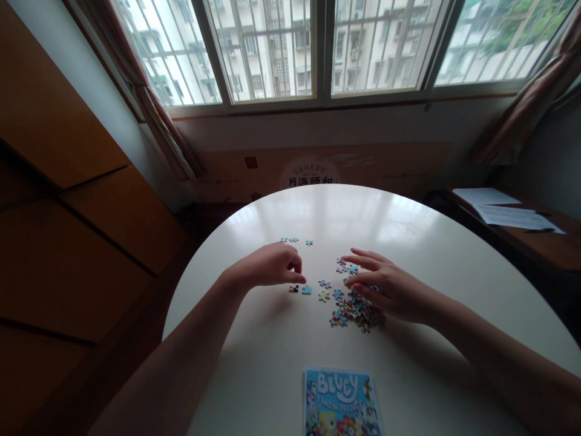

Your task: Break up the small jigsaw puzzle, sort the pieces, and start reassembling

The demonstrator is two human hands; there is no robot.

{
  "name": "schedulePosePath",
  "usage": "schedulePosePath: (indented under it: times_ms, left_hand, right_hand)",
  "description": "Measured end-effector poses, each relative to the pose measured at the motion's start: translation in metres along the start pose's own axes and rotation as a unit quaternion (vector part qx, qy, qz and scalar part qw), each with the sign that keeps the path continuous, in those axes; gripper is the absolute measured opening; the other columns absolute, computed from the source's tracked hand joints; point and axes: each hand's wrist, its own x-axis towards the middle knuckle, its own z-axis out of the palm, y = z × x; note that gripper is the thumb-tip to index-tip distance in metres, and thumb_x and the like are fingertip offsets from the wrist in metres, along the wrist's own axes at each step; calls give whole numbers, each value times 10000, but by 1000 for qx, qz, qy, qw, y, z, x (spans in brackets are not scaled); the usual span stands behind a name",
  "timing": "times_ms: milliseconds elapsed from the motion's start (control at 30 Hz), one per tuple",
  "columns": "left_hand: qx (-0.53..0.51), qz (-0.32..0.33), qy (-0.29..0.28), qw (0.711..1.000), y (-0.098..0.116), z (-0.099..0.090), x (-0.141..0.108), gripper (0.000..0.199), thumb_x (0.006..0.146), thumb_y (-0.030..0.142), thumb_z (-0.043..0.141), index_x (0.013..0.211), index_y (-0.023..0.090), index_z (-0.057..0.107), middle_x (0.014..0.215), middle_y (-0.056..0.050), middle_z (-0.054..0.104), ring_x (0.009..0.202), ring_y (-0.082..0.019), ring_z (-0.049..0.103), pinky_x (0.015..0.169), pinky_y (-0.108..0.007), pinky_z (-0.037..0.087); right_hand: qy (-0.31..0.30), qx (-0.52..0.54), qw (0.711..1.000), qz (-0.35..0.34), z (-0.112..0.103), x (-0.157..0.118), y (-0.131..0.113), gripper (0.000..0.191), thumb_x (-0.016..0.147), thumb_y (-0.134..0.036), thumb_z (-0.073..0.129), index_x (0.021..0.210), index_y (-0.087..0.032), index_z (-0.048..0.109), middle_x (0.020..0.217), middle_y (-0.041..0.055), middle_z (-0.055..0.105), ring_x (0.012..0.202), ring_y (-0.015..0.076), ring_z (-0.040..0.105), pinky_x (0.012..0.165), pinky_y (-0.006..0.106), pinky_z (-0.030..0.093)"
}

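Note:
Over the white round table, my left hand [275,264] has its fingers curled, thumb stretched toward the right; whether something small is between the fingers is hidden. Just below its thumb lie a light blue puzzle piece [307,290] and a dark and orange piece [294,289]. Beyond that hand are a few light blue pieces [293,240]. My right hand [385,281] is spread, palm down, its fingertips over the upper part of a pile of mixed puzzle pieces [358,312]. Several loose pieces [324,283] lie between the two hands.
A blue Bluey picture sheet or box [342,402] lies at the near edge of the view on the white table [254,387]. At the right stands a brown desk with papers [517,217] and pens. Barred windows are behind the table, an orange cabinet [91,254] at the left.

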Motion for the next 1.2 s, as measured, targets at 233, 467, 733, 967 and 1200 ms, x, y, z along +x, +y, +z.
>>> schedulePosePath:
  times_ms: [233, 467, 733, 967, 1200]
  left_hand:
    - [24, 80, 30, 996, 13, 11, 6, 154, 848, 192, 718, 968, 260, 785, 915, -17, 706, 758, -133, 609, 689, -267, 420]
    - [26, 61, 34, 997, 6, 5, 1, 95, 830, 211, 714, 899, 245, 770, 881, -8, 696, 756, -137, 596, 671, -262, 397]
    - [44, -169, 51, 983, -38, -26, -31, 240, 763, 441, 717, 739, 209, 661, 703, 7, 610, 607, -148, 515, 543, -282, 301]
    - [82, -240, 94, 963, -45, -33, -39, 413, 730, 512, 720, 620, 205, 467, 606, 16, 504, 550, -140, 433, 506, -301, 232]
    - [72, -123, -36, 989, -17, -5, -10, 465, 710, 564, 749, 583, 202, 486, 561, 12, 484, 517, -132, 398, 512, -321, 213]
  right_hand:
    - [8, -7, 1000, -6, 4, 0, 1, 263, 1020, -328, 488, 1121, -315, 730, 1519, 13, 483, 1488, 304, 312, 1168, 623, 323]
    - [28, -4, 1000, -11, 4, -1, 3, 245, 1006, -301, 510, 1068, -311, 747, 1510, 9, 492, 1484, 317, 318, 1157, 640, 337]
    - [48, 26, 998, -8, 4, -3, 7, 241, 1000, -317, 519, 1051, -325, 754, 1499, 7, 504, 1483, 326, 323, 1151, 666, 331]
    - [41, 16, 999, -4, 5, -4, 7, 276, 1014, -348, 486, 1036, -317, 759, 1508, 9, 495, 1490, 330, 308, 1143, 668, 343]
    - [40, 19, 999, -3, 4, -3, 6, 273, 1013, -349, 487, 1038, -318, 757, 1505, 13, 498, 1487, 328, 313, 1139, 666, 349]
